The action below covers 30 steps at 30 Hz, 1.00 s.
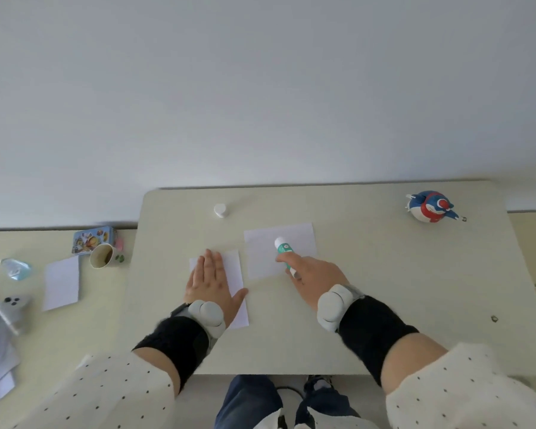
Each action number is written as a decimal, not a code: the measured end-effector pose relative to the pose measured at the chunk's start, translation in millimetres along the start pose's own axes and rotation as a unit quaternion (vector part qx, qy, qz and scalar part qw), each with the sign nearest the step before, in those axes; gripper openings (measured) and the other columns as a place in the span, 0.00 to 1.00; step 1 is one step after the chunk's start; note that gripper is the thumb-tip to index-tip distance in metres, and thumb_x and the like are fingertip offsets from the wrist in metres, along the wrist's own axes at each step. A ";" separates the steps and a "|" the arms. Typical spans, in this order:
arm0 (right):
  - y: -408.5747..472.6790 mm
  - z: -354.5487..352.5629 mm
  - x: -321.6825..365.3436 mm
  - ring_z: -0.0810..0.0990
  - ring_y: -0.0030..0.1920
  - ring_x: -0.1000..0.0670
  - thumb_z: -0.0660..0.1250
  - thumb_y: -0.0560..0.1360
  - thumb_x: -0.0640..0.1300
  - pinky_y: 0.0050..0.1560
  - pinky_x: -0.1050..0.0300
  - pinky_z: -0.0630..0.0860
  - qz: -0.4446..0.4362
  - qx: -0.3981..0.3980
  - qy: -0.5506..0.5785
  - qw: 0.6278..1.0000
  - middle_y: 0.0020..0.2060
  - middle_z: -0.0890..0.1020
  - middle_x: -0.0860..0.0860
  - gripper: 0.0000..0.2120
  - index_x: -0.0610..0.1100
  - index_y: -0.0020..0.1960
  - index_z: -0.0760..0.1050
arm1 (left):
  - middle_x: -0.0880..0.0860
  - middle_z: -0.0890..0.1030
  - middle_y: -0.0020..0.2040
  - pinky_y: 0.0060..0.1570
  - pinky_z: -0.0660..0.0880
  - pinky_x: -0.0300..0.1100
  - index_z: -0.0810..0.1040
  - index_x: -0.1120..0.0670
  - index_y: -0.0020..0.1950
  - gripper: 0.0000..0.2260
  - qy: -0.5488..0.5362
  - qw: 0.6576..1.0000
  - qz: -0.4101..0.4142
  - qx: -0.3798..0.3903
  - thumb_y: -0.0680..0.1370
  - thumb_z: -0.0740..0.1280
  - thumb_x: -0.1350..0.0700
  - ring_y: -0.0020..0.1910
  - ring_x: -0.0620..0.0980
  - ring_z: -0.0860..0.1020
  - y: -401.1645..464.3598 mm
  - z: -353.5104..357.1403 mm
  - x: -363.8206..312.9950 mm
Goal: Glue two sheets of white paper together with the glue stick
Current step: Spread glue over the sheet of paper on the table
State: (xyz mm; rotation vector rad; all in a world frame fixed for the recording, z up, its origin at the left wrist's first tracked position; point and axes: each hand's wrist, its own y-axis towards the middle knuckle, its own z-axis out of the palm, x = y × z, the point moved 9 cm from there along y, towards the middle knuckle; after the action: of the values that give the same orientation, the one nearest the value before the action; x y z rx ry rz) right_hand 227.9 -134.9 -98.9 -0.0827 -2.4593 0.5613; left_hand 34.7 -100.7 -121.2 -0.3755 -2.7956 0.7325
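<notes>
Dotted white sleeves (471,394) and black wrist bands reach out over the pale table (384,274), where two white sheets lie side by side, well clear of the blue toy figure (430,206) at the far right corner. On the near-left sheet (234,274) the left hand (212,281) presses flat with fingers spread wide, while the right hand (313,277) is closed around the green-and-white glue stick (283,250), its uncapped tip touching the far-right sheet (280,249). Farther back sits the small white cap (220,209).
</notes>
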 end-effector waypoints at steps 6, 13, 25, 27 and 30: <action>16.1 17.0 13.0 0.72 0.56 0.42 0.56 0.76 0.38 0.52 0.56 0.66 -0.089 0.005 -0.119 0.989 0.59 0.73 0.46 0.22 0.50 0.68 0.67 | 0.58 0.39 0.78 0.75 0.41 0.48 0.34 0.61 0.75 0.36 -0.008 0.998 -0.064 0.017 0.80 0.45 0.37 0.77 0.56 0.41 6.6 -4.6 34.7; 4.1 -5.9 -13.1 0.70 0.46 0.45 0.56 0.76 0.37 0.58 0.56 0.67 -0.116 0.030 -0.151 0.981 0.60 0.75 0.53 0.21 0.52 0.66 0.68 | 0.46 0.38 0.78 0.70 0.32 0.48 0.35 0.49 0.76 0.29 0.017 0.980 0.175 -0.090 0.81 0.46 0.43 0.76 0.52 0.37 17.6 -37.4 -35.3; -42.3 -52.1 -49.0 0.77 0.40 0.46 0.61 0.75 0.36 0.37 0.61 0.64 0.032 -0.148 -0.016 0.988 0.60 0.76 0.54 0.21 0.52 0.65 0.71 | 0.43 0.45 0.78 0.68 0.27 0.56 0.40 0.45 0.77 0.30 0.129 0.948 0.286 -0.055 0.78 0.38 0.34 0.76 0.53 0.37 22.6 -40.8 -113.3; -45.2 -53.5 -54.9 0.74 0.40 0.49 0.62 0.74 0.36 0.38 0.61 0.64 0.049 -0.154 -0.011 0.987 0.60 0.77 0.54 0.21 0.52 0.64 0.71 | 0.46 0.47 0.79 0.69 0.28 0.57 0.41 0.47 0.78 0.31 0.111 0.960 0.252 -0.049 0.78 0.39 0.34 0.77 0.53 0.41 17.8 -37.7 -113.9; -47.7 -57.8 -59.1 0.75 0.41 0.50 0.61 0.75 0.37 0.38 0.62 0.64 0.061 -0.156 -0.005 0.986 0.60 0.77 0.53 0.21 0.52 0.65 0.71 | 0.52 0.51 0.78 0.69 0.27 0.56 0.40 0.52 0.78 0.34 0.072 0.974 0.210 -0.034 0.77 0.40 0.34 0.77 0.54 0.45 5.4 -30.1 -122.1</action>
State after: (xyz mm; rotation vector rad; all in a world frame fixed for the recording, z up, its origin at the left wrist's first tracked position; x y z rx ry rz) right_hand 312.7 -167.7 -69.9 -0.3587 -2.5442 0.2234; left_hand 159.1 -119.4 -116.9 -1.0120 -2.6320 0.6585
